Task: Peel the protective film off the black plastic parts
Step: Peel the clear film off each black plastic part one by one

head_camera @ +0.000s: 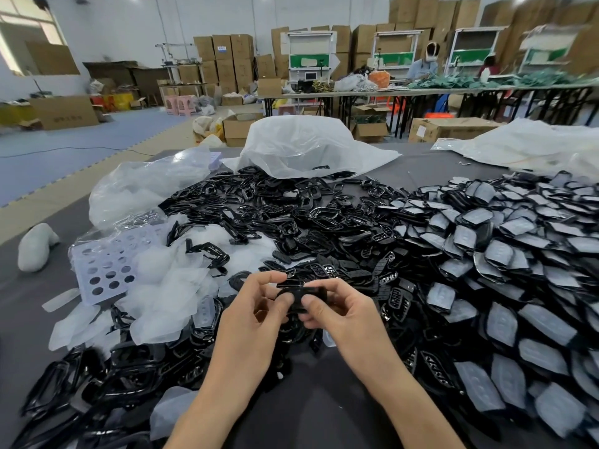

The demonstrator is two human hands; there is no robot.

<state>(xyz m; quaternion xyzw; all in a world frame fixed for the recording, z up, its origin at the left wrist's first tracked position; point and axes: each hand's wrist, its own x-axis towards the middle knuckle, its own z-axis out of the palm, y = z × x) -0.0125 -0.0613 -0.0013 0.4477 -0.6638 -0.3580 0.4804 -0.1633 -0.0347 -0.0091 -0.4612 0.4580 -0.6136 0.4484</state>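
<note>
Both hands meet just above the near middle of the grey surface (421, 166), sharing one black plastic part (312, 291). The left hand (256, 306) pinches its left end, fingers (270, 280) curled over the top and thumb pressed on the front. The right hand (343, 311) grips the other end the same way. Whether any film clings to this piece is too small to tell.

To the right lies a broad heap of film-covered parts (502, 254), their pale grey faces turned up. Bare glossy black parts (291, 205) spread across the centre and down the near left. Loose translucent film scraps (168, 286) pile up on the left, beside a lilac perforated sheet (103, 270). A crumpled clear plastic bag (304, 144) sits at the far edge.
</note>
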